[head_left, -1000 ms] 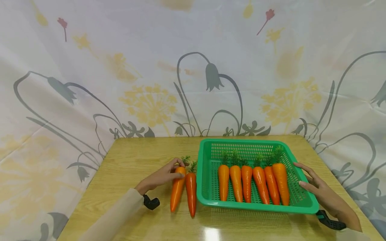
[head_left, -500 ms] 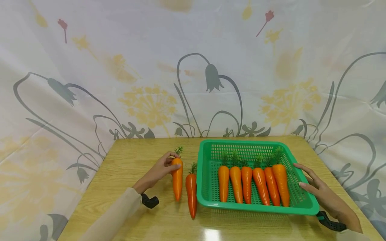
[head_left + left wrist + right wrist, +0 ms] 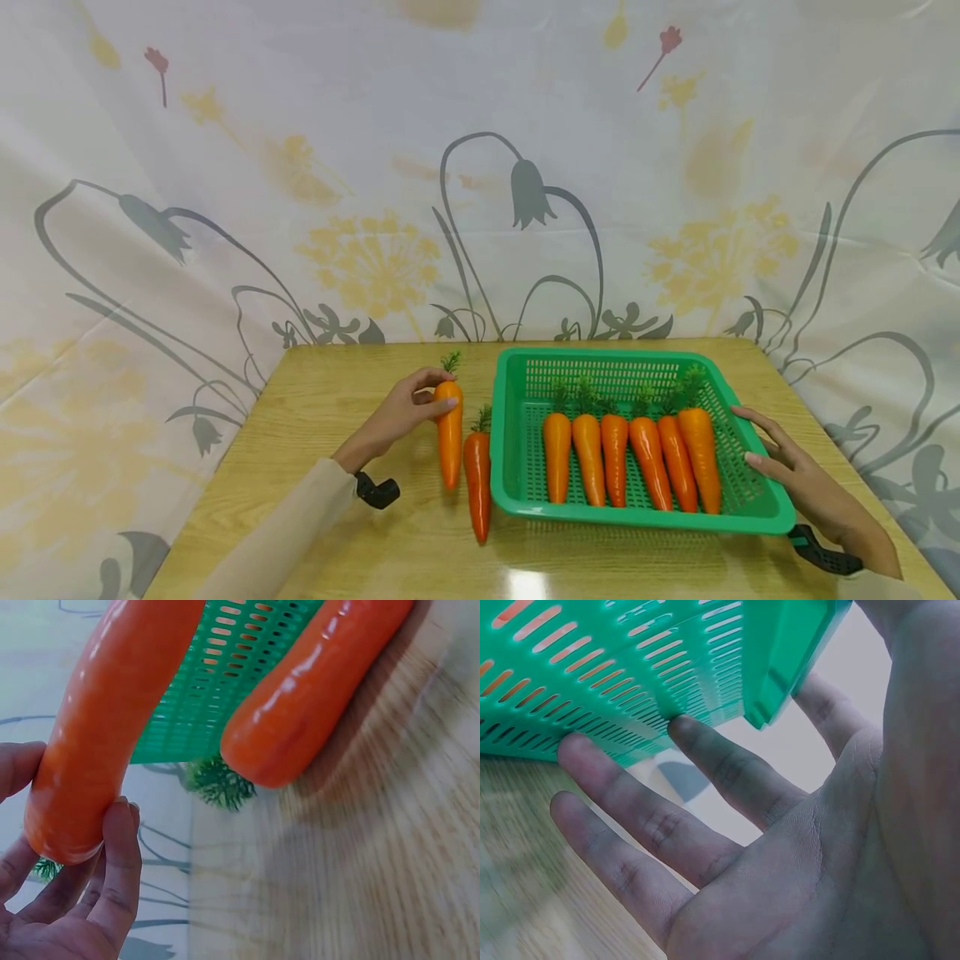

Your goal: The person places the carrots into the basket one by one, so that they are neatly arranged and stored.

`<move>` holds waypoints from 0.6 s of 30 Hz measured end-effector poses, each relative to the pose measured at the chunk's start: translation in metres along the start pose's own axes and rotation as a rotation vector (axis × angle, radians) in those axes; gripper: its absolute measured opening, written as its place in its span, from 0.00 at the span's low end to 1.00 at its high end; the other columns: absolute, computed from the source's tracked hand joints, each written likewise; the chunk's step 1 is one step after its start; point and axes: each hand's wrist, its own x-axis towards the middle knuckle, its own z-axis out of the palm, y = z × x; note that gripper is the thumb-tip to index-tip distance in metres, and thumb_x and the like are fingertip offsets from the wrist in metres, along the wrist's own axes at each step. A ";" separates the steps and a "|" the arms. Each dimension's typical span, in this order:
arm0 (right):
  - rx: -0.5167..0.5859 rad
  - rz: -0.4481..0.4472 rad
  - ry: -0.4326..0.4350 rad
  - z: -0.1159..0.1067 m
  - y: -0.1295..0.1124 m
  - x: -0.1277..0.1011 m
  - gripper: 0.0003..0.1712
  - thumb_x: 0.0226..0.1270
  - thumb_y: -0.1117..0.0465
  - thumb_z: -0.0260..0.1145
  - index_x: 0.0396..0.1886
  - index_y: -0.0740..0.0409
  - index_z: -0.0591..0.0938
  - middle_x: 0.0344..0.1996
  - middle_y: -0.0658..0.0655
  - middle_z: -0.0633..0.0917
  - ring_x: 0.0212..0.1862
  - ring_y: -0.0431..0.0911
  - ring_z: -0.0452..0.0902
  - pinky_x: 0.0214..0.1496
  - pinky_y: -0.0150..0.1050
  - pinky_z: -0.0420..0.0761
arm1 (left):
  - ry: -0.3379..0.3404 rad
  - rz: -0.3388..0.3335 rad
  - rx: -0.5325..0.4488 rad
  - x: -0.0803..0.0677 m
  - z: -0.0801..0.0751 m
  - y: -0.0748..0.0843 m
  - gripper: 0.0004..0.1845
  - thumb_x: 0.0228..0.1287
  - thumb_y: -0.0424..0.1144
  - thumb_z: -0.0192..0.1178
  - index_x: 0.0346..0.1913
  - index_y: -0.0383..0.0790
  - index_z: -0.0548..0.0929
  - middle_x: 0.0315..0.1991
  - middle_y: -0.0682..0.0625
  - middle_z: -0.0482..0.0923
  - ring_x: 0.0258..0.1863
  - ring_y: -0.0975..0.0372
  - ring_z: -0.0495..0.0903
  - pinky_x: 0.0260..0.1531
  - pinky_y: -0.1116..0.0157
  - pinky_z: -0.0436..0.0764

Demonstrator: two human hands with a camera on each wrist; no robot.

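In the head view my left hand pinches an orange carrot near its leafy top, tip downward. The left wrist view shows the thumb and fingers on both sides of the carrot's thick end. A redder carrot lies on the table close by, against the left side of a green plastic basket. My right hand holds the basket's right rim, thumb and index fingertip over it. Seen from the right wrist, other fingers touch the slotted outer wall. Several carrots lie side by side inside, leaves toward the back.
The wooden table ends at a white cloth backdrop with printed flowers behind and at the sides. A black wrist mount sits by the left wrist, another mount by the right.
My left hand has lifted the orange carrot from beside the redder one. It moved back and left, then slightly right toward the basket. The right hand and basket have stayed in place.
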 end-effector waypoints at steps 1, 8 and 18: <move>-0.002 -0.002 0.000 0.000 0.000 0.000 0.38 0.87 0.60 0.45 0.85 0.36 0.41 0.81 0.42 0.31 0.71 0.85 0.26 0.53 0.88 0.53 | -0.003 0.007 -0.003 0.001 0.000 0.001 0.23 0.74 0.40 0.64 0.67 0.39 0.74 0.64 0.40 0.73 0.52 0.51 0.82 0.49 0.46 0.84; 0.018 0.001 -0.001 0.000 0.001 0.000 0.38 0.87 0.60 0.45 0.85 0.36 0.41 0.80 0.38 0.32 0.72 0.82 0.21 0.53 0.88 0.49 | -0.015 0.041 -0.006 0.009 0.004 0.013 0.24 0.74 0.42 0.66 0.67 0.40 0.75 0.63 0.43 0.73 0.51 0.50 0.82 0.49 0.44 0.84; 0.021 -0.006 -0.002 0.001 0.001 0.000 0.38 0.87 0.61 0.45 0.85 0.37 0.41 0.81 0.39 0.31 0.72 0.82 0.21 0.54 0.88 0.47 | -0.036 0.076 -0.009 0.019 0.015 0.030 0.23 0.72 0.39 0.67 0.66 0.45 0.77 0.62 0.46 0.76 0.49 0.49 0.81 0.44 0.53 0.85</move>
